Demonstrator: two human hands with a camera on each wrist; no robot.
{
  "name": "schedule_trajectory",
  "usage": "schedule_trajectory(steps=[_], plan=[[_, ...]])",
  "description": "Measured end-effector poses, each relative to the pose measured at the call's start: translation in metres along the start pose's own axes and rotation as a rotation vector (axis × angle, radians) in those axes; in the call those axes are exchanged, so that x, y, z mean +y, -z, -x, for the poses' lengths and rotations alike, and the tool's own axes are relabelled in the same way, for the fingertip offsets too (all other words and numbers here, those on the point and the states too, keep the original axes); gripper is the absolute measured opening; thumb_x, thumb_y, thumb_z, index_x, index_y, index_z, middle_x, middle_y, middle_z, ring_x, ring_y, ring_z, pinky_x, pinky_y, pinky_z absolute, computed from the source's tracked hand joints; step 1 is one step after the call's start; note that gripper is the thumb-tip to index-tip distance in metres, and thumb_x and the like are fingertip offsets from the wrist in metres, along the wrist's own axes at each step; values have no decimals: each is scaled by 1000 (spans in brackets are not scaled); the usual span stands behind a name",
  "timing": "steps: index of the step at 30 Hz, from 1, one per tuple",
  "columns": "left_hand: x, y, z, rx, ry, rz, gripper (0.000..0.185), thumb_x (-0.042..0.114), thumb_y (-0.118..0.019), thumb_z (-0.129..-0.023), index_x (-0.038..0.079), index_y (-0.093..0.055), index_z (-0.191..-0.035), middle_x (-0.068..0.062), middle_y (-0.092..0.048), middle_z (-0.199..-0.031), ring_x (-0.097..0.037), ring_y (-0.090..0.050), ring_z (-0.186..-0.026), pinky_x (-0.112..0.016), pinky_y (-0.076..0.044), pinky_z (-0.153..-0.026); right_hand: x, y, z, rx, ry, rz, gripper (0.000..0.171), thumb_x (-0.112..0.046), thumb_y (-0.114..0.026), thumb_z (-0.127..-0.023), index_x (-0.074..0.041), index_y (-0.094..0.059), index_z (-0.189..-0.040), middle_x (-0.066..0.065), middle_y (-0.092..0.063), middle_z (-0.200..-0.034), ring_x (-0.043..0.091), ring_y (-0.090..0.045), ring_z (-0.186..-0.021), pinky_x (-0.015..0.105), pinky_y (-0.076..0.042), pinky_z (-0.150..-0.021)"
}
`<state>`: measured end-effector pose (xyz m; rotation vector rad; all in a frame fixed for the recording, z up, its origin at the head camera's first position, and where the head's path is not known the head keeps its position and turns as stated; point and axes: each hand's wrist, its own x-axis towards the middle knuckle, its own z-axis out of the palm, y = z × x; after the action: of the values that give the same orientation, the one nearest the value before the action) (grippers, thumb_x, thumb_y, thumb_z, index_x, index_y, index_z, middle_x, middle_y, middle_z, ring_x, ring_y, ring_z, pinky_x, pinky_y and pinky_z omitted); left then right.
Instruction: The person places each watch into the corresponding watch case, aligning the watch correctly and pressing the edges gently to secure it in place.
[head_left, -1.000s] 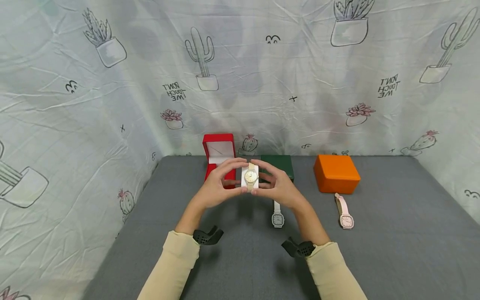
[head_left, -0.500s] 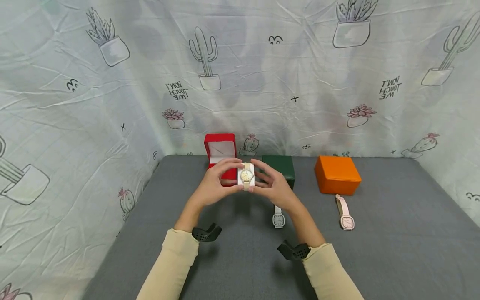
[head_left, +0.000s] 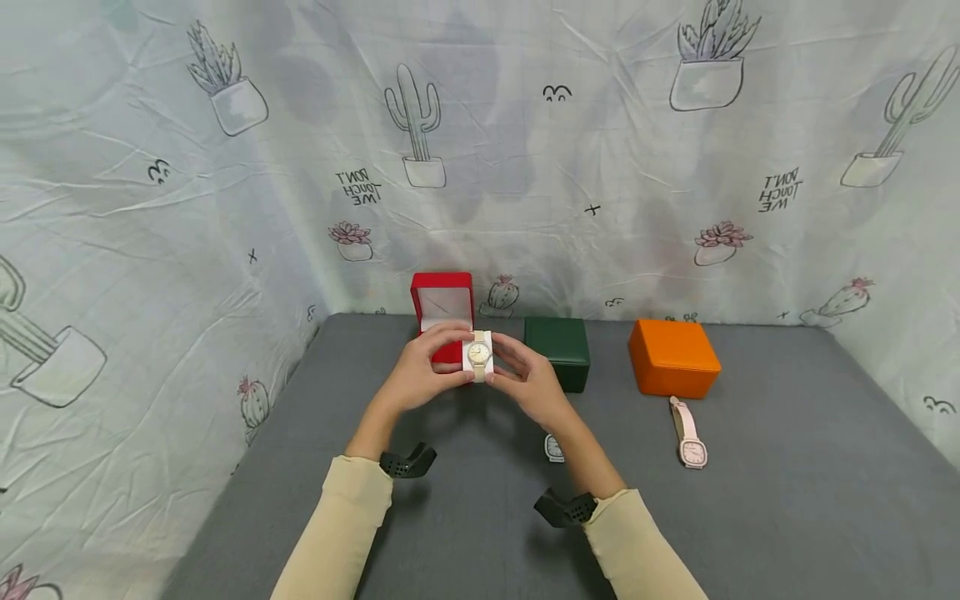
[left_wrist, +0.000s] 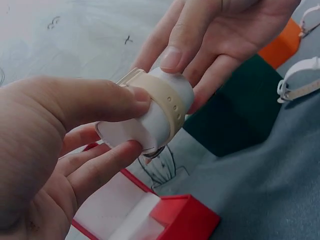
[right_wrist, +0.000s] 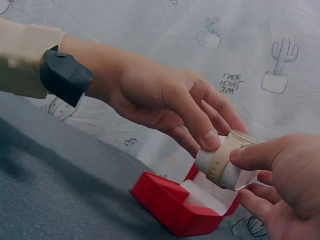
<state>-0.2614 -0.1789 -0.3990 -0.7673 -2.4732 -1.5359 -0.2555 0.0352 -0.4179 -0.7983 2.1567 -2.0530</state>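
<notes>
So the biggest thing here is the cloth (head_left: 495, 225) hung all round, pale and wrinkly, with cactus drawings and backwards lettering. Below it there's a dark grey table (head_left: 795, 492). Two cream sleeves (head_left: 341, 521) reach in from the near edge.

Both hands are up over the table, partly curled. The left hand (head_left: 415, 373) pinches a cushion with its thumb on the strap side and fingers opposite; the right hand (head_left: 534, 385) pinches the other end, thumb pressed right beside the strap.

Three boxes sit near the back: orange box (head_left: 675, 367) on the right, green box (head_left: 557, 346) in the middle, both lids down, and red box (head_left: 442, 282) on the left, lid up, pale lining showing, partly hidden behind the left hand. Each wrist has a black band (head_left: 408, 462).

The cushion (left_wrist: 186, 93) is white, held just in front of the red box, with the cream watch (head_left: 478, 353) wrapped round it, dial toward the head camera. White watch (head_left: 553, 449) lies half hidden by the right forearm; pink watch (head_left: 692, 453) lies just in front of the orange box.
</notes>
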Motion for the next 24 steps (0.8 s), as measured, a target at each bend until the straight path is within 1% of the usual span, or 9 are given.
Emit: schedule_trajectory(steps=[2, 8, 12, 15, 18, 21, 24], plan=[[-4, 1, 0, 8, 12, -5, 54, 7, -78, -79, 7, -59, -129, -12, -47, -143, -28, -47, -129, -44, -56, -89, 1, -2, -1, -2, -4, 3, 61, -4, -66, -90, -6, -41, -145, 14, -41, -152, 28, -39, -141, 37, -45, -104], [-11, 7, -1, 20, 50, -31, 53, 9, -78, -80, 12, -59, -129, -5, -48, -142, -24, -48, -127, -40, -55, -90, 4, -9, -6, -7, -21, 12, 59, -5, -65, -90, -6, -42, -145, 13, -41, -151, 27, -40, -140, 37, -45, -105], [-13, 8, -1, 29, 66, -30, 51, 8, -77, -81, 11, -59, -128, -5, -48, -142, -24, -49, -127, -41, -55, -90, 5, -11, -9, -1, -18, 20, 58, -5, -66, -90, -7, -43, -144, 12, -43, -151, 26, -41, -140, 37, -45, -105], [-13, 8, -2, 32, 61, -30, 51, 8, -77, -82, 10, -59, -129, -6, -47, -143, -27, -48, -127, -43, -55, -90, 5, -12, -12, 5, -13, 30, 58, -3, -65, -90, -6, -44, -144, 13, -43, -150, 26, -42, -139, 38, -45, -105], [-15, 8, -1, 24, 63, -32, 51, 9, -76, -82, 9, -58, -130, -8, -46, -143, -30, -48, -128, -45, -54, -91, 5, -13, -14, 8, -37, 26, 57, 0, -64, -90, -4, -43, -144, 14, -43, -150, 27, -42, -139, 40, -44, -106], [-19, 10, 3, 27, 76, -42, 52, 8, -76, -82, 9, -57, -130, -9, -47, -142, -32, -49, -128, -46, -54, -92, -2, -16, -14, -18, -65, 23, 57, 2, -62, -91, 0, -41, -144, 18, -41, -150, 31, -40, -139, 42, -43, -107], [-25, 14, 6, 24, 88, -64, 51, 8, -76, -82, 9, -58, -129, -9, -48, -141, -31, -49, -126, -46, -54, -92, -11, -21, -12, -55, -80, 35, 57, 3, -60, -91, 5, -38, -144, 22, -39, -151, 34, -38, -140, 43, -42, -107]])
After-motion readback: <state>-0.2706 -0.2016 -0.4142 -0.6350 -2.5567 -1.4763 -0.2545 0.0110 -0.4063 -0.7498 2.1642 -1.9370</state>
